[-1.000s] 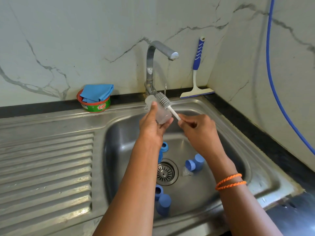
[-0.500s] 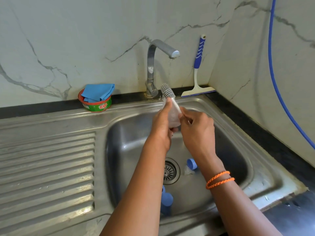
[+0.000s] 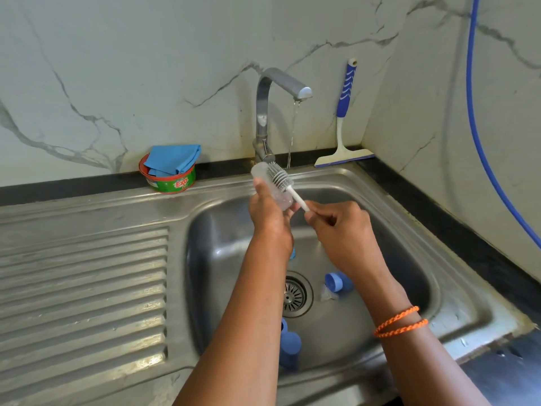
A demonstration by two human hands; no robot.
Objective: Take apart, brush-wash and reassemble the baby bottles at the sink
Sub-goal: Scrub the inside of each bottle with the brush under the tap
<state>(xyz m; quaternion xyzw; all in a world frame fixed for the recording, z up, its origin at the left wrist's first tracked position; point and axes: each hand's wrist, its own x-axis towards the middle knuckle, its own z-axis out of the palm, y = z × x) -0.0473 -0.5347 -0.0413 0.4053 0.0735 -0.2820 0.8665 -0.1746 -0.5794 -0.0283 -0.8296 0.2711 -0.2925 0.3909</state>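
Since half a second earlier, the brush [image 3: 280, 177] had slid back along the outside of the bottle [image 3: 272, 187], its bristled head now lying against the upper side of the clear body rather than poking past the hand, and a thin stream of water [image 3: 292, 133] ran from the tap [image 3: 281, 92] where none had shown before. The left hand [image 3: 268, 212] held the bottle above the back of the sink [image 3: 433, 259], fingers and thumb curled round its lower half, the closed end tipped up toward the tap. The right hand [image 3: 341, 227] pinched the white stem of the brush, its fingers folded tight about it.

That bottle looked light, thin-walled and stiff, probably plastic, so it would not crush under a firm hold, though wet and perhaps soapy it would likely turn slippery. A wrap round the middle of the body, as the left hand had it, seemed the safest place to take it. The brush head looked soft and springy; the stem was thin and would flex if pushed hard, so a hold near the head would give more control.

Blue caps and collars [image 3: 336, 284] lay loose in the basin near the drain [image 3: 294, 294], with another blue piece [image 3: 289, 348] at the near wall. On the worktop behind stood a soap tub [image 3: 172, 183] with a blue cloth [image 3: 172, 158] stuffed in it, and a squeegee [image 3: 344, 112] leaned in the corner.
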